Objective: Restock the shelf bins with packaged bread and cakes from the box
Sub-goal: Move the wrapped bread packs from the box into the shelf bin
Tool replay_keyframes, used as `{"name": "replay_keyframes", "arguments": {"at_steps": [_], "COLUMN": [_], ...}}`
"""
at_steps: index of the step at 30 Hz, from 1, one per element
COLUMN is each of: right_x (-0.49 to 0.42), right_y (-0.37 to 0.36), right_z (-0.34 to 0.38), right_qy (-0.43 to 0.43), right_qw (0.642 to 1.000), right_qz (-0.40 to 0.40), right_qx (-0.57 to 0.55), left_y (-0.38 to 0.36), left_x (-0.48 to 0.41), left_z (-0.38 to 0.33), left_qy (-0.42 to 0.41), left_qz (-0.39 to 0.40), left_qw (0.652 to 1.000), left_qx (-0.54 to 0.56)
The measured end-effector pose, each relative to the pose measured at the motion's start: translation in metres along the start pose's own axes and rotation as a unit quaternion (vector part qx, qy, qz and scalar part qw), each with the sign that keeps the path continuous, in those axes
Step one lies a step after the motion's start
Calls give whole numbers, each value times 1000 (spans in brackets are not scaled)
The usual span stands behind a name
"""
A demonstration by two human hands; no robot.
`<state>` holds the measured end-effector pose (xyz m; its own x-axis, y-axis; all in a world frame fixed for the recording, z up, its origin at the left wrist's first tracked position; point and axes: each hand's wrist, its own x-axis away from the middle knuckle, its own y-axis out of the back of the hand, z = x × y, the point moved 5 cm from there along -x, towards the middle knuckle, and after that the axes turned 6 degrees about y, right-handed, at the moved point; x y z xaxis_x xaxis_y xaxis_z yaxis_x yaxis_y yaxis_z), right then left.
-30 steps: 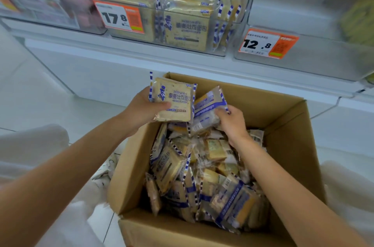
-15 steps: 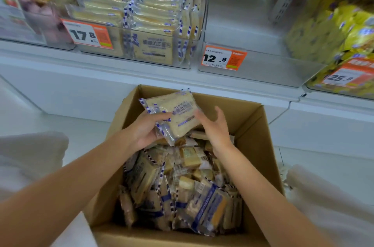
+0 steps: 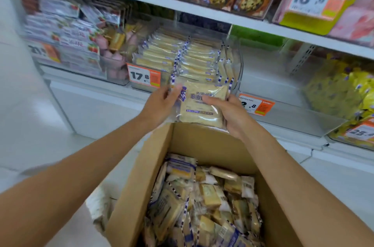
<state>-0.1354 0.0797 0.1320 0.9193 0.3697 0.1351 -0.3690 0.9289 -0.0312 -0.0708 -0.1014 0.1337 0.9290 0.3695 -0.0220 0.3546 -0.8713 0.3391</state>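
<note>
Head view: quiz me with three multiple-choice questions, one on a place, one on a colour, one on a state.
1. Where is the held bread pack relative to the box?
A. Buried inside
B. Above its far edge
C. Beside it on the floor
2. What colour borders the 17.8 price tag?
A. Orange
B. Blue
C. Black
3. Which hands grip the pack?
A. Left only
B. Right only
C. Both
B: it hangs over the cardboard rim. A: orange surrounds the numerals. C: the left hand and right hand hold opposite sides.
</note>
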Motion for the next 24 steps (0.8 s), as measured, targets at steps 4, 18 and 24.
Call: {"name": "replay_keyframes", "arguments": {"at_steps": [4,18,24], "right_x": [-52,-328,-352], "right_y": [-28,-82,-95], "right_z": [53,101,97], "right_qy": [48,197,248], "right_qw": [997,957,916], "right_qz": [-42,-176,-237], "right_qx": [-44,121,209], "left_y": [64,132,131], "left_x": [-75,-215,-217], "left_z": [-20,1,5], "left_qy": [-85,-194,-189], "left_qz": [-116,-145,-136], "left_qw": [988,969,972], "left_qx": [-53,-50,-26]}}
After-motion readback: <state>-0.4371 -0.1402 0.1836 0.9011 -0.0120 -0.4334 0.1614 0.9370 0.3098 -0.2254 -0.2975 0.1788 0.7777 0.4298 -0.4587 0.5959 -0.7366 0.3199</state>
